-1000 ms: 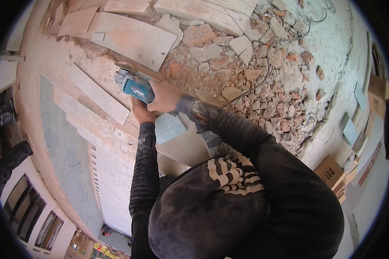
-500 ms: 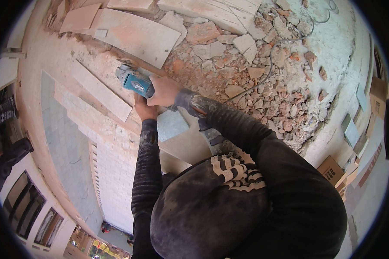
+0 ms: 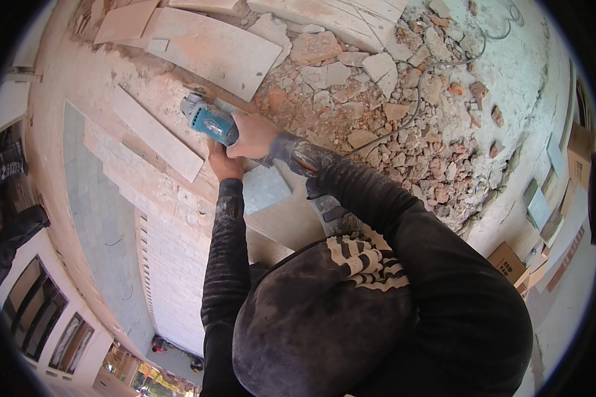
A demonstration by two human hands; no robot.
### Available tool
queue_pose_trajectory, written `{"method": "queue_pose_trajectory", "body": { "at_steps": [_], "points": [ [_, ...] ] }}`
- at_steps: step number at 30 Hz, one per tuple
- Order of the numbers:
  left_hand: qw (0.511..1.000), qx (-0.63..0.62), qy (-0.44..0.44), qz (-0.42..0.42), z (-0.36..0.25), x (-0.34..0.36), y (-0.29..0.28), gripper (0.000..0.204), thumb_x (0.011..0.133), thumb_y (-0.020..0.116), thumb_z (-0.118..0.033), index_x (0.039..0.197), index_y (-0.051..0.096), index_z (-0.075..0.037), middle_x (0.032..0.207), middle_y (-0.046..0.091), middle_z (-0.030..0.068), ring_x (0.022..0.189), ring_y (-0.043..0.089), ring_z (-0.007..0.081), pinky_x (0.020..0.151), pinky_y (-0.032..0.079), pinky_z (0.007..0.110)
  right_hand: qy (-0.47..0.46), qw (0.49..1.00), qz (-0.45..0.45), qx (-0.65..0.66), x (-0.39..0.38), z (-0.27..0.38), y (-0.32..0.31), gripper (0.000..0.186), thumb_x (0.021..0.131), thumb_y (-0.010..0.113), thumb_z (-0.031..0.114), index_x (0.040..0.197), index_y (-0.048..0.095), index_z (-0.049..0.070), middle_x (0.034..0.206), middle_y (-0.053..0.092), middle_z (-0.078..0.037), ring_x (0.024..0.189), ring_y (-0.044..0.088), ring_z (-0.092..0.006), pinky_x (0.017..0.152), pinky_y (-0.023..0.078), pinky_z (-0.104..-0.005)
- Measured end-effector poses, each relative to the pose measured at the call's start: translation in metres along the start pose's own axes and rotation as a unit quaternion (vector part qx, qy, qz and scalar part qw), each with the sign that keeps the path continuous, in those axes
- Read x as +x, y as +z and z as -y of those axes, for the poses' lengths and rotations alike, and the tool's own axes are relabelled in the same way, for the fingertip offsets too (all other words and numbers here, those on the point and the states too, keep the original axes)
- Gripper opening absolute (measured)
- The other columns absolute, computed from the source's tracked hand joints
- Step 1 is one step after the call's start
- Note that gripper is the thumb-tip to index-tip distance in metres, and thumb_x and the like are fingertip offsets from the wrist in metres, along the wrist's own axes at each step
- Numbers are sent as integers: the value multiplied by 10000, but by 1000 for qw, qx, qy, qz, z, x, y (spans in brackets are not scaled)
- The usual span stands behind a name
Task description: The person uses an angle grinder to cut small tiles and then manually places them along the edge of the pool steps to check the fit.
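Observation:
A teal angle grinder (image 3: 212,125) with a grey metal head points toward the far left, its disc end hard to make out. My right hand (image 3: 254,134) is wrapped round the rear of its body. Just below, my left hand (image 3: 225,163) is closed against the underside of the grinder, its fingertips partly hidden. Under my wrists lies a blue-grey tile (image 3: 266,188), resting on a larger beige slab (image 3: 290,215). A long pale tile strip (image 3: 157,134) lies to the left of the grinder.
Large pale slabs (image 3: 208,49) lie beyond the grinder. Broken masonry rubble (image 3: 414,142) spreads to the right, with a grey cable (image 3: 417,99) running across it. Cardboard boxes (image 3: 508,261) and loose tiles (image 3: 536,204) stand at the far right. Grey tiling (image 3: 96,192) runs along the left.
The view has shifted very slightly. Both hands stay on the grinder, in nearly the same place beside the tile strip.

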State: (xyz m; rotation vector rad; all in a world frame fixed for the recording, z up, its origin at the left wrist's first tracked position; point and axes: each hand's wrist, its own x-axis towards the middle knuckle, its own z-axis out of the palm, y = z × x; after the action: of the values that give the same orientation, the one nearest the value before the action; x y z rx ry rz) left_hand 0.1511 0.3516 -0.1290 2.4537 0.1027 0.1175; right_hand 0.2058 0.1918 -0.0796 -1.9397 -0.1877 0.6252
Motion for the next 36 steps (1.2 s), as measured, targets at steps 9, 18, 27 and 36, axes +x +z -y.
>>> {"method": "queue_pose_trajectory", "body": {
  "at_steps": [9, 18, 27, 36],
  "points": [
    [1000, -5, -5, 3, -3, 0, 0, 378, 733, 739, -124, 1083, 653, -11, 1190, 629, 236, 1126, 580, 427, 938, 485, 446, 5, 1000, -2, 2, 1, -2, 1, 678, 621, 734, 326, 1109, 538, -101, 955, 659, -308, 935, 659, -433, 836, 527, -448],
    [1000, 2, -18, -5, 4, -4, 3, 384, 744, 727, -135, 1100, 659, -9, 1268, 595, 245, 1200, 538, 432, 988, 460, 457, 5, 1000, 6, 3, 1, 0, 0, 688, 617, 737, 321, 1119, 537, -106, 960, 655, -311, 930, 660, -429, 824, 527, -444],
    [1000, 3, -16, -15, -2, -5, 6, 394, 763, 712, -131, 1132, 655, -6, 1341, 553, 238, 1272, 495, 416, 1044, 425, 441, -4, 1000, -3, 8, 2, -5, 3, 700, 612, 739, 314, 1131, 534, -108, 962, 656, -304, 923, 660, -429, 816, 526, -445],
    [1000, 4, -13, -6, 3, -6, 7, 399, 761, 699, -128, 1138, 653, -2, 1345, 547, 241, 1302, 464, 416, 1131, 323, 472, 2, 1000, -2, 21, 0, -5, 1, 661, 616, 732, 303, 1110, 544, -94, 946, 658, -300, 920, 659, -431, 814, 524, -447]
  ]
}}
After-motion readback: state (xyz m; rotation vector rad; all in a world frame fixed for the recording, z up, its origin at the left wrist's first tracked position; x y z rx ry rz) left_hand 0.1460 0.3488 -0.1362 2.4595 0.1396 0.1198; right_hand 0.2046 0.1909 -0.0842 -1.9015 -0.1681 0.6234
